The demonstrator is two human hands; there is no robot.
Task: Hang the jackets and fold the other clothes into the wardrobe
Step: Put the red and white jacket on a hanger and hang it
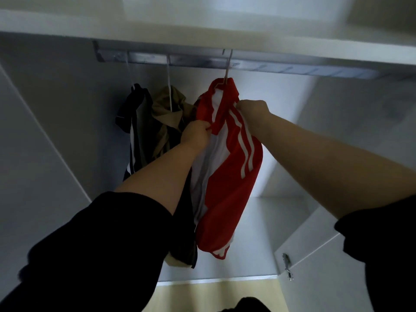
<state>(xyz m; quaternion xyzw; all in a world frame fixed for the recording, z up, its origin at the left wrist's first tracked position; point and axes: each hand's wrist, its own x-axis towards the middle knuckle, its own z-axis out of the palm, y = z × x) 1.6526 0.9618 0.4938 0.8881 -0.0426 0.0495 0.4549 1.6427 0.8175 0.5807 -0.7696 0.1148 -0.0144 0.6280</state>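
Presently the red jacket (227, 167) hangs from its hanger (227, 70), whose hook sits over the metal rail (202, 61) under the wardrobe's top shelf (157, 30), so its weight appears to be borne by the rail and not by me. My left hand (195, 134) has its fingers curled tight round the front edge of the red cloth, low on the chest, pinching it beside the white lining. My right hand (253, 109) is likewise closed on the cloth, higher up, at the collar and shoulder where the white stripes begin. Both grips are full pinches with no slack finger visible (the fingertips themselves are hidden in the folds). I judge the two holds are set apart in this way so that I can draw the front straight and settle the shoulder on the hanger, as the garment bunches and shows its lining. To the left on the same rail hang a tan jacket (167, 109) and, further left, a black striped jacket (134, 122), each on its own white hanger; the red one is placed just beside the tan one, touching or nearly so, leaving the rail to the right free. An open wardrobe door (315, 266) with its hinge stands at lower right. Hanging looks well advanced; no clothes for folding are in view.
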